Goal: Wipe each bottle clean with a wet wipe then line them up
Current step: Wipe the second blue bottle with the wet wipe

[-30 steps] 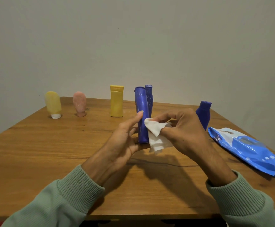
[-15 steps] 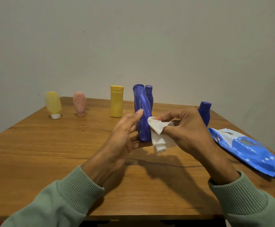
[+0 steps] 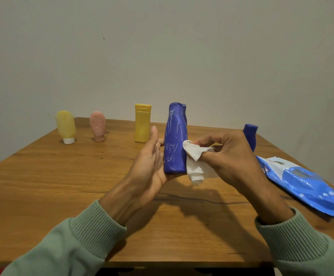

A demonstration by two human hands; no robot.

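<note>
Toward the far left corner of the surface (image 3: 42,186), upright on its white cap: a pale yellow tube (image 3: 65,124). Next along the far edge, a pink tube (image 3: 97,125), then a yellow bottle (image 3: 142,123). Above the middle, held upright off the wood: a scuffed blue bottle (image 3: 175,140), gripped at its base by the left hand (image 3: 150,166), thumb tucked beneath, fingers up its left side. Against its right side: a white wet wipe (image 3: 196,160), pinched in the right hand (image 3: 231,156). Behind that hand, a second blue bottle (image 3: 250,134). By the right edge, lying flat: a blue wipes pack (image 3: 301,180).
</note>
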